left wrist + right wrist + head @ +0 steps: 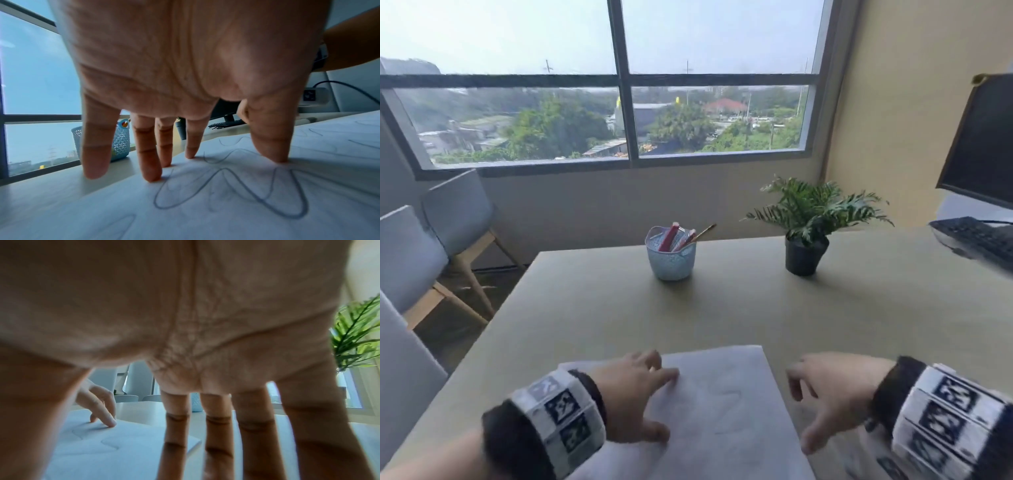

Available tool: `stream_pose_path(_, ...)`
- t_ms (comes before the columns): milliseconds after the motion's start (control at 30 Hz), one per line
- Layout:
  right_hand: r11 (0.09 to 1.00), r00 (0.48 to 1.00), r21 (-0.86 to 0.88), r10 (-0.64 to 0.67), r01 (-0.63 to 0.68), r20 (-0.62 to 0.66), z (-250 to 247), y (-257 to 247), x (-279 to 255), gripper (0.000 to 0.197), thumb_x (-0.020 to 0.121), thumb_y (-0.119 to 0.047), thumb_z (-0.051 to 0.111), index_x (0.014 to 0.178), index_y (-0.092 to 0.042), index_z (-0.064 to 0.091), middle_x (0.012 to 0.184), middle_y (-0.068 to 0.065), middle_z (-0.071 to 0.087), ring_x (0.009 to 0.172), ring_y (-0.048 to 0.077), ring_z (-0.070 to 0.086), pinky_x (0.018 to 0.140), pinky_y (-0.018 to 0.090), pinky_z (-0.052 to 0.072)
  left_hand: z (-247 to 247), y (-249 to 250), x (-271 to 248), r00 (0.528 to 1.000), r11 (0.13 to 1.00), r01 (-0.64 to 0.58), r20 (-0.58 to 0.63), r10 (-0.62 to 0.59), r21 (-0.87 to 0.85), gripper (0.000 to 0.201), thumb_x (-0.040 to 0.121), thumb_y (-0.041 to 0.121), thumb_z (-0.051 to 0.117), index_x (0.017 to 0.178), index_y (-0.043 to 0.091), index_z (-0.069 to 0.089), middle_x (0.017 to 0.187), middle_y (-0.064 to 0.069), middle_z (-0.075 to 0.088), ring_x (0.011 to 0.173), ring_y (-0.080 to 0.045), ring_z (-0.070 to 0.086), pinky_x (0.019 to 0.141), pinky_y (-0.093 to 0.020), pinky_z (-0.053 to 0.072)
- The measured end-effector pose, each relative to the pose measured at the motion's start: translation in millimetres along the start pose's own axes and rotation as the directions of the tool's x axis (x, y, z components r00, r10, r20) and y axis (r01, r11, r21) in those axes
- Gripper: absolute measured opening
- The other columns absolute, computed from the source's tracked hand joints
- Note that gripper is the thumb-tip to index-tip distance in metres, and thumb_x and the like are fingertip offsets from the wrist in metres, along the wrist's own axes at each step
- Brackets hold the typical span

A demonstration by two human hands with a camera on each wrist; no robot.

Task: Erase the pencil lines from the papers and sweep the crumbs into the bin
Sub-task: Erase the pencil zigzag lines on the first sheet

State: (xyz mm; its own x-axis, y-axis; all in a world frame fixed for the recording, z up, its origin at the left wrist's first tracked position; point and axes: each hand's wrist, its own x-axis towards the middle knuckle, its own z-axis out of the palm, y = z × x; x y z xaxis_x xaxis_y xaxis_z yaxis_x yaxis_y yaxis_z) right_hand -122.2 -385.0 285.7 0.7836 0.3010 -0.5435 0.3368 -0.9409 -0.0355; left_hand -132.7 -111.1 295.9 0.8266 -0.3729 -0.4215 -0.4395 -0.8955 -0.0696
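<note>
A white sheet of paper [722, 411] lies at the table's near edge. In the left wrist view the paper [226, 211] carries wavy pencil lines [232, 180]. My left hand [666, 404] rests on the sheet's left part, its spread fingertips [150, 170] and thumb pressing down on it. My right hand [808, 418] hovers just right of the sheet. Its fingers [218, 443] hang loosely spread and point down at the bare table, holding nothing. The right wrist view also shows the paper [123, 443] and the left hand's fingers [102, 412] on it.
A light blue basket [670, 257] with pens and a pencil stands mid-table. A potted plant [806, 240] stands to its right. A keyboard [976, 236] and monitor [983, 144] sit at the far right. Grey chairs [421, 246] stand left of the table.
</note>
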Motion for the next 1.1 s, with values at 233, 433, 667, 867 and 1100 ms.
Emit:
stream_pose_path(233, 0.995, 0.996, 0.055, 0.079, -0.081, 0.032, 26, -7, -12, 0.040, 0.070, -0.017, 0.081, 0.097, -0.023, 0.052, 0.097, 0.005, 0.069, 0.069, 0.019, 0.058, 0.053, 0.023, 0.044, 44, 14, 14, 0.994, 0.992, 0.105, 0.011, -0.105, -0.075, 0.078, 0.083, 0.056, 0.062, 0.148, 0.032, 0.026, 0.151, 0.002, 0.026, 0.136, -0.023, 0.031, 0.110, -0.039, 0.032)
stream_pose_path(433, 0.972, 0.983, 0.234, 0.060, -0.018, -0.174, 3, -10, -15, 0.014, 0.081, -0.026, 0.074, 0.082, -0.025, 0.060, 0.083, -0.002, 0.071, 0.067, 0.013, 0.058, 0.065, 0.025, 0.049, 41, 20, 11, 0.986, 0.981, 0.168, 0.012, -0.168, -0.093, 0.076, 0.084, 0.046, 0.065, 0.148, 0.033, 0.027, 0.154, 0.007, 0.022, 0.136, -0.020, 0.035, 0.107, -0.035, 0.032)
stream_pose_path(667, 0.761, 0.970, 0.613, -0.082, 0.210, -0.231, -13, -58, 31, 0.016, 0.084, -0.009, 0.072, 0.094, -0.010, 0.060, 0.078, 0.005, 0.066, 0.065, 0.012, 0.065, 0.065, 0.022, 0.058, 34, 24, 29, 0.982, 0.966, 0.189, 0.019, -0.188, -0.175, 0.083, 0.082, 0.063, 0.058, 0.150, 0.040, 0.015, 0.160, 0.006, 0.001, 0.145, -0.022, 0.014, 0.115, -0.039, 0.017)
stream_pose_path(867, 0.915, 0.973, 0.364, -0.103, 0.173, -0.205, -12, -74, 69, 0.025, 0.081, -0.016, 0.076, 0.103, -0.006, 0.070, 0.092, 0.013, 0.074, 0.067, 0.014, 0.062, 0.068, 0.024, 0.054, 35, 20, 34, 0.976, 0.968, 0.197, 0.120, -0.180, -0.157, 0.095, 0.076, 0.071, 0.058, 0.150, 0.044, 0.005, 0.160, 0.008, -0.005, 0.146, -0.020, 0.012, 0.117, -0.040, 0.016)
stream_pose_path(1100, 0.988, 0.966, 0.007, -0.147, 0.152, -0.211, -13, -87, 69, 0.027, 0.087, -0.033, 0.069, 0.109, -0.017, 0.068, 0.102, 0.007, 0.072, 0.082, 0.018, 0.063, 0.058, 0.021, 0.041, 34, 18, 24, 0.972, 0.967, 0.210, 0.138, -0.191, -0.141, 0.098, 0.076, 0.073, 0.056, 0.150, 0.041, 0.000, 0.159, 0.003, -0.012, 0.146, -0.023, 0.008, 0.115, -0.042, 0.015)
